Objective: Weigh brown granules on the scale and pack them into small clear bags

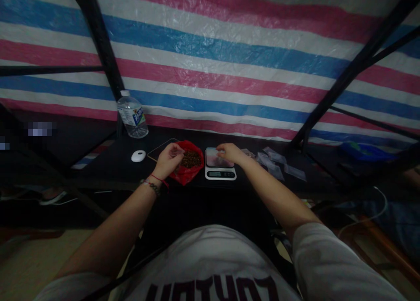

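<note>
A red plastic bag [185, 177] lies open on the black table, with small brown granular pieces [191, 159] inside. My left hand [168, 160] is at the bag's left side, thumb and fingers pinched together over its opening; what they hold, if anything, is too small to make out. To the right of the bag stands a white kitchen scale [220, 174] with a small display. My right hand [230, 153] reaches over its pan from the right, fingers curled and closed near the pan's surface. Whether something small is between them is unclear.
Several small clear plastic bags [274, 161] are spread right of the scale. A clear bottle [133, 115] and a white rounded object [138, 155] stand at left. Dark metal posts [105, 51] and striped sheeting [213, 73] rise behind the table [111, 169].
</note>
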Demonstrator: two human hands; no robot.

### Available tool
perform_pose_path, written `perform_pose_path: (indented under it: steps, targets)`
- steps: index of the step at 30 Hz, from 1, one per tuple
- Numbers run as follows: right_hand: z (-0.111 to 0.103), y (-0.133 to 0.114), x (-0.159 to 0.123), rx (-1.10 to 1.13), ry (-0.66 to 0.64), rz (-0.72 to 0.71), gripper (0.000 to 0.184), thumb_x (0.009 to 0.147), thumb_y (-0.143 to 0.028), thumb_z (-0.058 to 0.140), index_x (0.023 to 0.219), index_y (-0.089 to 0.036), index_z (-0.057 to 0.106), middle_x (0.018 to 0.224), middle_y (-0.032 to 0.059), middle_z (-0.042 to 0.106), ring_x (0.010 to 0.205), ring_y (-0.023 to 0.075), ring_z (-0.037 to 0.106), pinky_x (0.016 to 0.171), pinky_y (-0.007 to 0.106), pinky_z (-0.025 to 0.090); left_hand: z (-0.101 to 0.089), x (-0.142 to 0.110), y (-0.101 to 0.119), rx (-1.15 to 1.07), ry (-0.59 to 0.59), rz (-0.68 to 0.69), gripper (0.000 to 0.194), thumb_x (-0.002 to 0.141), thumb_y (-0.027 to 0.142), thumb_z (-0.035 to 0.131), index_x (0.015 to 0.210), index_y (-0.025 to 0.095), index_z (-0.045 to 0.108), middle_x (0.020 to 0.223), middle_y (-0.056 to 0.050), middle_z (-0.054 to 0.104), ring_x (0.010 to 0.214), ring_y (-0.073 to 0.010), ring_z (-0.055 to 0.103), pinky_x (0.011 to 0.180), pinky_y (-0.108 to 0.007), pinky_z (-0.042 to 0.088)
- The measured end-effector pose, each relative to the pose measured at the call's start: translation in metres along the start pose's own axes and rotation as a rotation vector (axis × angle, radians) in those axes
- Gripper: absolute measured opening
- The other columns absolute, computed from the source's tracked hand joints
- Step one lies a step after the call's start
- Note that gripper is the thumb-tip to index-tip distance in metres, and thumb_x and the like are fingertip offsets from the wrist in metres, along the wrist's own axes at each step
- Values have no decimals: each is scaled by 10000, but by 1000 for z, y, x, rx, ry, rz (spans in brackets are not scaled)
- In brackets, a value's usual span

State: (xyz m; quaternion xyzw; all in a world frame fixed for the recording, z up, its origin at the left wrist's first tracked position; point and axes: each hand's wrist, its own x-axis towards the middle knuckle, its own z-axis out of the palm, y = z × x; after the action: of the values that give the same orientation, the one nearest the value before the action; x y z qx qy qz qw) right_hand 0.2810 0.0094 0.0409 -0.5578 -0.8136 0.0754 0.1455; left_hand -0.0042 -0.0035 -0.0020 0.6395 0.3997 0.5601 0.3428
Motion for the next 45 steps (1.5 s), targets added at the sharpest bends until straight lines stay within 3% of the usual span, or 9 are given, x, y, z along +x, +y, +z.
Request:
perform_pose_path:
  steps: [2,6,9,11,13,19,30,36,45]
  targets:
    - [-2,3,-12,34,36,18,287,852,-216,601,1118,-142,681,1144,106,690,1058,207,640,950,310,459,-1,0,1,51,-22,10,192,667,278,653,687,192,482,848,-38,664,821,-176,634,758,-294,494]
    - [-8,14,-43,154,271,75,299,894,-256,530,1152,-185,662,1157,76,684,1039,181,639,922,293,474,-5,1,7,197,-42,6,279,658,250,636,568,196,378,891,-66,694,855,-202,655,721,-291,501]
    - [-4,27,-72,196,339,140,342,932,-245,408,1167,-191,649,1105,73,697,962,168,656,865,289,497,-7,2,14,77,-30,-58,127,643,203,598,705,190,488,941,-71,705,802,-205,681,635,-284,517]
    - [2,34,-90,206,341,185,379,945,-223,347,1200,-182,624,1047,78,706,904,167,660,834,298,501,-8,2,18,-17,-43,-99,274,640,180,566,914,195,555,948,-63,703,760,-198,689,590,-277,524]
    - [8,37,-106,192,305,188,370,948,-242,364,1212,-177,615,1032,88,703,912,179,653,838,310,491,-9,2,21,5,-65,-102,373,643,169,541,1012,197,590,898,-51,702,732,-193,685,576,-277,529]
    - [20,35,-127,132,-31,-14,396,862,-344,585,1221,-190,644,957,89,698,821,177,650,786,272,474,-11,2,24,362,-122,24,201,685,249,622,860,211,716,838,-50,726,746,-211,674,697,-311,545]
    - [17,13,-119,-181,-177,-8,369,871,-285,527,1194,-181,672,1011,129,714,885,202,674,803,256,461,-9,1,21,476,-124,53,181,710,335,648,822,228,742,774,-28,735,694,-204,670,648,-276,525]
    - [15,-3,-119,-330,-203,-6,332,887,-275,490,1118,-155,697,918,142,708,841,229,672,743,282,458,-9,2,13,480,-123,5,192,729,331,640,852,225,743,804,-34,739,670,-205,670,635,-285,516]
    - [14,0,-120,-221,-88,10,311,887,-329,532,1118,-185,682,989,115,704,927,215,655,831,278,456,-9,2,12,484,-140,11,200,736,345,637,855,223,742,790,-38,736,670,-210,664,626,-289,507]
